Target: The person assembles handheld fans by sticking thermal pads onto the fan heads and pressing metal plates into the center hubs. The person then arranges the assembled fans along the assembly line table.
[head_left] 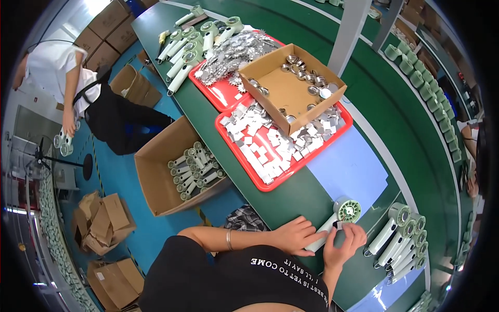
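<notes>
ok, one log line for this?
left hand: on fan handle | right hand: at fan neck | ahead: red trays, carton | right side: more fans

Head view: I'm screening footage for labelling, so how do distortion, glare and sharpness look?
Head view: black corners frame the picture, and the row of green fan housings bows along the right rim; head view again: light glares off the lower-right blue sheet; also head view: the handheld fan by the right hand looks fairly sharp.
</notes>
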{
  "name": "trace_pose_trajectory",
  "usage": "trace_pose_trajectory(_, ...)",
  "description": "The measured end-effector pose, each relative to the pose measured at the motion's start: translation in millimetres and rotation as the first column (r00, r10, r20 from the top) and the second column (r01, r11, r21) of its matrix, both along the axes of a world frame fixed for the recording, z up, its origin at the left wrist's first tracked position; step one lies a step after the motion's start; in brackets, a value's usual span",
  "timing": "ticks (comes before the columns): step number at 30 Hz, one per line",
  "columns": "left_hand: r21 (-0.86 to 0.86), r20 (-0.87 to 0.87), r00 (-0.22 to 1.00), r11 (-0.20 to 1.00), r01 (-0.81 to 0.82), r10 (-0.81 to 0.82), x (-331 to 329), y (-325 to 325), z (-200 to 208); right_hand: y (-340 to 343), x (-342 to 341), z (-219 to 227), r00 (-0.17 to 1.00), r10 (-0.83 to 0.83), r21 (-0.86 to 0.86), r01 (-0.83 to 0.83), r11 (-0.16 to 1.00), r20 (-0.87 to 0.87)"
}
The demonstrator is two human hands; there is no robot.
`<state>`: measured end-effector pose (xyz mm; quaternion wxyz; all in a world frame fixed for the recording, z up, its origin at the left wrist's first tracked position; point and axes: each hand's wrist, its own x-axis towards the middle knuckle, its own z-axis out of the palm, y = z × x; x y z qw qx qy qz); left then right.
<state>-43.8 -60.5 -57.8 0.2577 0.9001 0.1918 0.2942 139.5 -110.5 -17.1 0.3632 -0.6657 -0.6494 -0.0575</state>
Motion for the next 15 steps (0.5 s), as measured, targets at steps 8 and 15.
trace_pose_trajectory(8,-0.03,0.04,0.997,0.997,0.071,-0.07,-2,8,1,-3,-12,-2,0.986,0.028,-0.072,-0.017,0.997,0.163)
trace_pose_trajectory(15,0.125,0.347,0.873,0.905,-0.406,0.343,-61,92,33,-7,-15,6,0.976,0.033,-0.09,-0.013,0.996,0.218)
